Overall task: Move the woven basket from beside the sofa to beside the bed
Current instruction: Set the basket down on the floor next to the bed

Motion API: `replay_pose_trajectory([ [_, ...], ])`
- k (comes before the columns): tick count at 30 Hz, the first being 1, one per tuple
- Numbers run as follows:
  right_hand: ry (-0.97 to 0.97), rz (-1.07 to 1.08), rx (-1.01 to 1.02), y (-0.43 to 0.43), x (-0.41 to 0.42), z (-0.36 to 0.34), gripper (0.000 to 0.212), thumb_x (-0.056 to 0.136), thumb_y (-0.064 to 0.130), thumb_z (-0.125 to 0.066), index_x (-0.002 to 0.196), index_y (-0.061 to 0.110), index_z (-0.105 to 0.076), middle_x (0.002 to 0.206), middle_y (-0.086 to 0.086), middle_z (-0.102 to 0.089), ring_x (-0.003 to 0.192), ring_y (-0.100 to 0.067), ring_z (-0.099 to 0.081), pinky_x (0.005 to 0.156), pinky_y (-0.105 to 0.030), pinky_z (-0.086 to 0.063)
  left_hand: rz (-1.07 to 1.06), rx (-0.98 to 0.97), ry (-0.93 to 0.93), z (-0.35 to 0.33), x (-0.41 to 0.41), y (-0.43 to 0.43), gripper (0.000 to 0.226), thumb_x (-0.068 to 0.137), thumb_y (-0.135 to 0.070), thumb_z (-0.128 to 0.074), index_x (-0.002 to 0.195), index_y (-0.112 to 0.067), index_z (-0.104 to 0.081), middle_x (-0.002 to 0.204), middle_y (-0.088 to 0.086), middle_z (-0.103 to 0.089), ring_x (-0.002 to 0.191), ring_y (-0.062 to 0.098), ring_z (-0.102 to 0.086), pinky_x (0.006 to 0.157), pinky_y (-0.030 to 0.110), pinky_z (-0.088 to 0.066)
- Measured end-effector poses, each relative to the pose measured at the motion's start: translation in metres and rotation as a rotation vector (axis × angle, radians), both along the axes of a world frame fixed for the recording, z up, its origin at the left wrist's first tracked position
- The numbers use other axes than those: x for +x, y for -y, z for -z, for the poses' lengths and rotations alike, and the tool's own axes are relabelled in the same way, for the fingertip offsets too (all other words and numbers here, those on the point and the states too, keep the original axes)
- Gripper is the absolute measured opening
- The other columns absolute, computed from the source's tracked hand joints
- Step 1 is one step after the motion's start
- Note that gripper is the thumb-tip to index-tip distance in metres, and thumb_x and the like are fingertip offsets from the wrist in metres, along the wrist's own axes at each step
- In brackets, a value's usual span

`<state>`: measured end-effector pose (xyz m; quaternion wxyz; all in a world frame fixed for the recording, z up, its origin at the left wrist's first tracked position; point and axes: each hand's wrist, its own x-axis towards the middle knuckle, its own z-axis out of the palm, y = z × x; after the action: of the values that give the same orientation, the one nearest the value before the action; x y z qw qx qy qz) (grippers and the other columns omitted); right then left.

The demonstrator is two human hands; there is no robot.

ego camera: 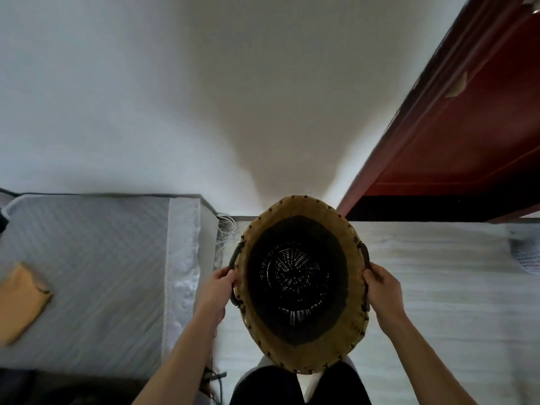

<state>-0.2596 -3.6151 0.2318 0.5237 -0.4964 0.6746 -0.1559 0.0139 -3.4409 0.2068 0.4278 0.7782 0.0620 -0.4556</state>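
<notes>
I look straight down into a round woven basket [301, 226] with a tan rim, a dark inside and an open-weave bottom. It hangs over the pale floor, just right of the bed [87, 273]. My left hand [217, 290] grips its dark left handle. My right hand [382, 290] grips the right handle. The basket holds nothing that I can see. My dark trouser legs show below it.
The bed has a grey quilted cover and a white lace edge, with an orange cloth [20, 302] on it. White cables [226, 229] lie between bed and wall. A dark red door [453, 141] stands at the right. A white wall is ahead.
</notes>
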Motion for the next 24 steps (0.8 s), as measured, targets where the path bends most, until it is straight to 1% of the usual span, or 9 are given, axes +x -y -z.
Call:
replay_pose_trajectory([
  [3, -0.013, 0.012, 0.057, 0.025, 0.027, 0.036, 0.026, 0.096, 0.019, -0.055, 0.118, 0.010, -0.065, 0.094, 0.001, -0.069, 0.081, -0.002, -0.060, 0.071, -0.025, -0.046, 0.024, 0.056, 0.008, 0.028, 0.025, 0.034, 0.016, 0.086, -0.013, -0.056, 0.093, -0.014, -0.071, 0.088, 0.009, -0.072, 0.091, 0.029, -0.068, 0.090, 0.045, -0.055],
  [6, -0.027, -0.003, 0.105, 0.051, 0.052, 0.080, 0.025, 0.094, 0.022, -0.057, 0.115, 0.012, -0.067, 0.098, -0.002, -0.072, 0.089, -0.016, -0.066, 0.080, -0.032, -0.049, 0.031, 0.110, 0.025, 0.070, 0.047, 0.062, 0.016, 0.088, -0.011, -0.055, 0.085, -0.018, -0.068, 0.085, 0.008, -0.070, 0.089, 0.028, -0.066, 0.087, 0.043, -0.053],
  [9, -0.055, -0.043, 0.109, 0.076, 0.072, 0.124, 0.011, 0.093, 0.023, -0.057, 0.099, 0.021, -0.066, 0.091, 0.002, -0.071, 0.092, -0.023, -0.066, 0.083, -0.037, -0.052, 0.037, 0.121, 0.037, 0.118, 0.066, 0.083, 0.017, 0.086, -0.010, -0.056, 0.096, -0.010, -0.070, 0.086, 0.011, -0.071, 0.088, 0.031, -0.067, 0.082, 0.040, -0.052],
  [10, -0.072, -0.048, 0.106, 0.084, 0.076, 0.140, 0.009, 0.093, 0.024, -0.057, 0.097, 0.022, -0.065, 0.090, 0.002, -0.071, 0.090, -0.023, -0.066, 0.082, -0.038, -0.053, 0.034, 0.122, 0.047, 0.133, 0.071, 0.090, 0.016, 0.086, -0.009, -0.056, 0.095, -0.009, -0.069, 0.085, 0.012, -0.071, 0.087, 0.032, -0.067, 0.081, 0.040, -0.052],
  [12, -0.107, -0.060, 0.078, 0.096, 0.083, 0.170, 0.016, 0.094, 0.027, -0.055, 0.101, 0.019, -0.067, 0.089, 0.002, -0.071, 0.088, -0.022, -0.066, 0.081, -0.039, -0.055, 0.033, 0.114, 0.073, 0.157, 0.076, 0.100, 0.013, 0.086, -0.007, -0.057, 0.091, -0.007, -0.069, 0.081, 0.013, -0.069, 0.080, 0.029, -0.064, 0.077, 0.038, -0.050],
  [15, -0.136, -0.070, 0.050, 0.111, 0.091, 0.212, 0.026, 0.095, 0.031, -0.054, 0.113, 0.016, -0.066, 0.094, 0.001, -0.071, 0.088, -0.020, -0.066, 0.081, -0.039, -0.054, 0.021, 0.090, 0.071, 0.191, 0.087, 0.108, 0.016, 0.087, -0.005, -0.055, 0.095, -0.001, -0.068, 0.076, 0.014, -0.065, 0.073, 0.028, -0.060, 0.075, 0.038, -0.047],
  [18, -0.175, -0.087, 0.035, 0.120, 0.093, 0.251, 0.031, 0.095, 0.031, -0.053, 0.119, 0.013, -0.064, 0.103, -0.002, -0.071, 0.091, -0.021, -0.063, 0.078, -0.033, -0.049, -0.006, 0.110, 0.084, 0.228, 0.098, 0.109, 0.017, 0.090, -0.003, -0.052, 0.101, -0.002, -0.065, 0.081, 0.012, -0.063, 0.073, 0.026, -0.059, 0.077, 0.037, -0.047],
  [21, -0.207, -0.095, 0.048, 0.121, 0.088, 0.267, 0.033, 0.095, 0.031, -0.053, 0.120, 0.012, -0.065, 0.105, -0.004, -0.071, 0.091, -0.020, -0.060, 0.078, -0.031, -0.043, -0.004, 0.131, 0.095, 0.243, 0.102, 0.106, 0.021, 0.093, -0.005, -0.050, 0.110, 0.001, -0.061, 0.083, 0.010, -0.064, 0.073, 0.023, -0.061, 0.077, 0.037, -0.049],
  [24, -0.214, -0.097, 0.026, 0.123, 0.089, 0.281, 0.035, 0.095, 0.032, -0.053, 0.121, 0.011, -0.063, 0.107, -0.006, -0.073, 0.093, -0.023, -0.065, 0.076, -0.030, -0.044, -0.012, 0.141, 0.136, 0.254, 0.107, 0.111, 0.025, 0.094, -0.009, -0.047, 0.115, 0.000, -0.058, 0.082, 0.009, -0.063, 0.071, 0.023, -0.059, 0.075, 0.037, -0.049],
])
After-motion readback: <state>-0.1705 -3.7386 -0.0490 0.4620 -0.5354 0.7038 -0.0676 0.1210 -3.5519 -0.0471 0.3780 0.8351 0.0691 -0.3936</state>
